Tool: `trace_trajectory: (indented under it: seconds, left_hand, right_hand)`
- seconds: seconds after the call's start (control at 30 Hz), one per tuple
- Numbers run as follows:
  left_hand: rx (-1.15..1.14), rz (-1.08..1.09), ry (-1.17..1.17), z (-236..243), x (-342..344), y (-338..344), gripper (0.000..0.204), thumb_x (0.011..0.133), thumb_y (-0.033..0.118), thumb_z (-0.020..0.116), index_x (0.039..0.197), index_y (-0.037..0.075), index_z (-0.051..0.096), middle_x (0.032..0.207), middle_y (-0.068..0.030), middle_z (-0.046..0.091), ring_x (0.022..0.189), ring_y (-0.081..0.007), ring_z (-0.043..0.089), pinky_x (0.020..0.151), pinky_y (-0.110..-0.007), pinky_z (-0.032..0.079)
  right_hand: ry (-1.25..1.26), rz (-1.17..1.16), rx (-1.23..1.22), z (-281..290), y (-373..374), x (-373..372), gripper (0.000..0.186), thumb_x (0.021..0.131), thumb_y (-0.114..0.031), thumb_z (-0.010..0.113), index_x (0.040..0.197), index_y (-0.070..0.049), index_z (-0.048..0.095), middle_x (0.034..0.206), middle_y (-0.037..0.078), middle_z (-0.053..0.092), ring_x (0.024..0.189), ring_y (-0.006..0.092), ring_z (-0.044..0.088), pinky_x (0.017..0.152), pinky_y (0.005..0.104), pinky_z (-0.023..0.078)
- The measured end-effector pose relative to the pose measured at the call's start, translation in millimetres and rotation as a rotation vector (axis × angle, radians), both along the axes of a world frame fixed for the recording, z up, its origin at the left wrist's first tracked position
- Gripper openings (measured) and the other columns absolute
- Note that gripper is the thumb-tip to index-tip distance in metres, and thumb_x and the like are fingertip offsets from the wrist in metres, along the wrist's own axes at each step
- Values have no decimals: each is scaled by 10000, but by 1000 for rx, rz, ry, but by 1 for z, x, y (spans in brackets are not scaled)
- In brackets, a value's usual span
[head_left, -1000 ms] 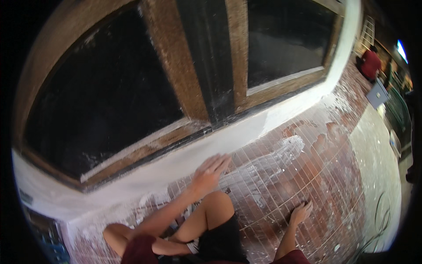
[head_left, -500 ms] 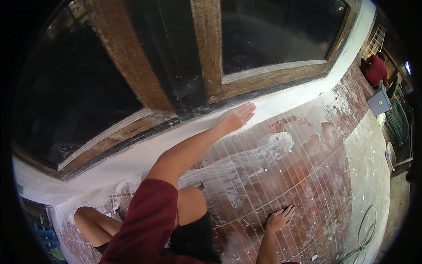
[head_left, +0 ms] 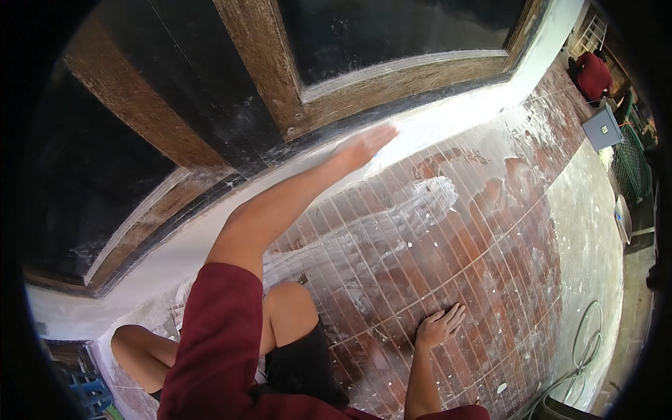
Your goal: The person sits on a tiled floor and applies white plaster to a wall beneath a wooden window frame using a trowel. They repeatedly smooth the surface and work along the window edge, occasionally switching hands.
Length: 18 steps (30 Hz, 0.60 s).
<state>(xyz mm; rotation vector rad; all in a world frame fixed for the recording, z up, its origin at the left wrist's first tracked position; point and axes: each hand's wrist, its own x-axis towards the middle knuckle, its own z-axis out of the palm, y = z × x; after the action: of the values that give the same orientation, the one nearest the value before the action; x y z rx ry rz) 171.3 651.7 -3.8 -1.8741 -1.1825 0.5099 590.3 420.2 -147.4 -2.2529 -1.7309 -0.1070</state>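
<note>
My left hand (head_left: 365,148) lies with fingers stretched flat against the low white wall (head_left: 448,112) below the dark window. The hand is slightly blurred, and a small bluish spot shows at its lower edge; what lies beneath the palm is hidden. Over on the right, my right hand (head_left: 439,327) rests palm down on the red tiled floor (head_left: 483,301), fingers a little apart and holding nothing. White powder and streaks (head_left: 430,196) cover the tiles between the wall and my right hand.
Above the wall stand worn wooden frames (head_left: 252,42) around dark panes. At the far right another person in a red shirt (head_left: 593,75) crouches near a grey box (head_left: 603,128) and green netting (head_left: 631,161). A coiled hose (head_left: 584,350) lies at the lower right.
My left hand has shifted forward along the white wall, its fingers still extended. The view has moved slightly; my right hand stays planted on the tiles.
</note>
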Motion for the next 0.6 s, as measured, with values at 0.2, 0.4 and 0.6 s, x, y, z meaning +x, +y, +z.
trace_trajectory:
  seconds: [0.2, 0.4, 0.6]
  left_hand:
    - [15, -23, 70, 30, -7, -13, 683, 902, 187, 452, 1514, -20, 230, 1617, -72, 191, 1487, -171, 177, 1242, -334, 123]
    - [-305, 21, 230, 0, -58, -136, 756, 894, 254, 503, 1514, -49, 196, 1622, -120, 143, 1491, -226, 160, 1245, -369, 101]
    - [-341, -16, 110, -3, -40, -93, 782, 899, 319, 515, 1512, -52, 201, 1615, -106, 179, 1490, -225, 167, 1244, -370, 99]
  right_hand:
    - [16, -8, -29, 1, 0, -2, 496, 990, -224, 414, 1460, -66, 408, 1550, 116, 353, 1429, 293, 326, 1123, 489, 274]
    - [25, 11, -23, 2, 1, -1, 504, 985, -212, 417, 1465, -61, 397, 1552, 125, 346, 1433, 302, 318, 1133, 481, 262]
    - [34, 10, -58, 7, 2, -2, 523, 981, -203, 417, 1478, -47, 368, 1560, 133, 328, 1440, 305, 301, 1144, 474, 247]
